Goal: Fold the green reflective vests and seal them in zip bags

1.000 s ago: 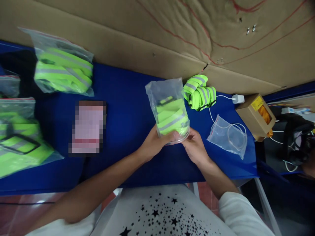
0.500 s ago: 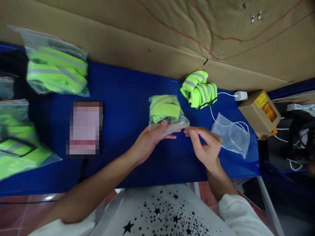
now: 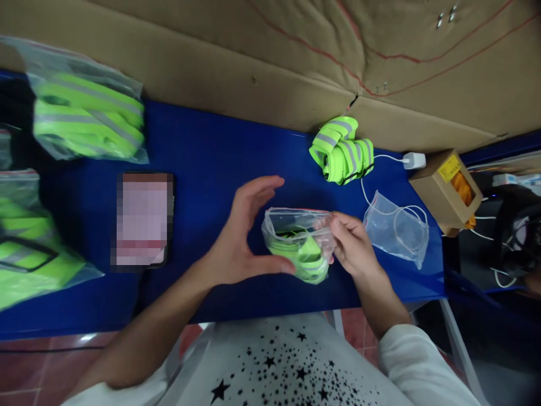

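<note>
Above the blue table, a clear zip bag (image 3: 302, 245) holds a folded neon-yellow reflective strap, its red-lined zip edge facing the wall. My right hand (image 3: 353, 242) pinches the bag's upper right corner between thumb and fingers. Spread wide beside the bag's left side is my left hand (image 3: 249, 237), its thumb tip close to or touching the plastic and its fingers raised clear of it. A loose bundle of neon-yellow reflective straps (image 3: 344, 152) lies behind, by the wall. To the right lies an empty-looking clear bag (image 3: 397, 231) with a white cable across it.
Filled zip bags (image 3: 88, 121) of neon straps lie at the left, one more (image 3: 36, 254) nearer me. A phone (image 3: 143, 220) with a blurred screen rests on the blue table (image 3: 203, 146). At right stand a cardboard box (image 3: 448, 192) and a white charger (image 3: 414, 161).
The filled bag has been turned so its zip edge faces the wall, and it sits slightly right and nearer me. My left hand has let go and spread; my right hand has taken hold of a corner.
</note>
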A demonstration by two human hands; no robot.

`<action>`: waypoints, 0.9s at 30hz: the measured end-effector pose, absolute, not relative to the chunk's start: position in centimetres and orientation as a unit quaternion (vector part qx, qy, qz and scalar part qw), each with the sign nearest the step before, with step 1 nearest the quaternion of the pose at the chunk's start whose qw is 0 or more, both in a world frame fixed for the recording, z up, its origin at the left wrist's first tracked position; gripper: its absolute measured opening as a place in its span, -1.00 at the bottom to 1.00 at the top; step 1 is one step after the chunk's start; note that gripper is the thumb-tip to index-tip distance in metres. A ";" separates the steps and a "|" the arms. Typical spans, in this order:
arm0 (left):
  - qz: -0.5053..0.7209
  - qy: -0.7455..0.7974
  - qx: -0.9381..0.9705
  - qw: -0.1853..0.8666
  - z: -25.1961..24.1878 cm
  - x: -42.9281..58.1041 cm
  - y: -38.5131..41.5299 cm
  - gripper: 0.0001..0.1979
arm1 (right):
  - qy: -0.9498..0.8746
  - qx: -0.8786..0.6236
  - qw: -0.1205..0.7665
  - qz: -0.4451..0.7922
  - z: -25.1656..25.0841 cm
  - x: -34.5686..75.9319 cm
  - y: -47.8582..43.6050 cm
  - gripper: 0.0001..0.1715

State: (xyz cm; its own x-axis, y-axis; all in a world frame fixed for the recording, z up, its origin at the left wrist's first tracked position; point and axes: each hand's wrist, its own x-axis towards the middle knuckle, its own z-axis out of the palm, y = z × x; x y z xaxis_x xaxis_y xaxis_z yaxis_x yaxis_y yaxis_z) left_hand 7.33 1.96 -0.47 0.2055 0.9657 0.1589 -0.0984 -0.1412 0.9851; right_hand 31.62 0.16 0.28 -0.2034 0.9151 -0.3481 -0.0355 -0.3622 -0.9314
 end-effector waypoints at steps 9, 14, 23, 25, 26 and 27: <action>0.350 0.428 0.446 0.704 -1.4 9.1 2.8 -0.73 | -0.711 -0.457 0.303 0.441 0.6 32.7 0.8 -0.48; 0.293 0.386 0.437 0.758 -0.8 8.3 3.2 -0.68 | -0.806 -0.384 0.212 0.397 1.2 34.1 1.2 -0.68; 0.200 0.269 0.508 0.794 -0.4 7.3 3.4 -0.74 | -0.686 -0.412 0.317 0.510 2.2 37.0 1.4 -0.83; 0.214 0.291 0.506 0.783 -0.5 7.3 3.5 -0.74 | -0.704 -0.401 0.240 0.535 2.1 36.6 1.6 -0.63; 0.220 0.301 0.500 0.782 -0.6 7.3 3.6 -0.72 | -0.715 -0.401 0.204 0.536 2.0 36.2 1.6 -0.63; 0.226 0.308 0.490 0.784 -0.6 7.3 3.6 -0.70 | -0.724 -0.404 0.181 0.530 2.0 36.0 1.7 -0.71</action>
State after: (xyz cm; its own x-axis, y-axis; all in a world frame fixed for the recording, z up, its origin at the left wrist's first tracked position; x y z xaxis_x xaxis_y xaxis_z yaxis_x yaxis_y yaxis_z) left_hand 7.26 3.60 -0.59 0.7080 0.6561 -0.2613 -0.0527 0.4180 0.9069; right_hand 35.95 1.67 2.04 -0.6086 0.7760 -0.1658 0.3925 0.1128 -0.9128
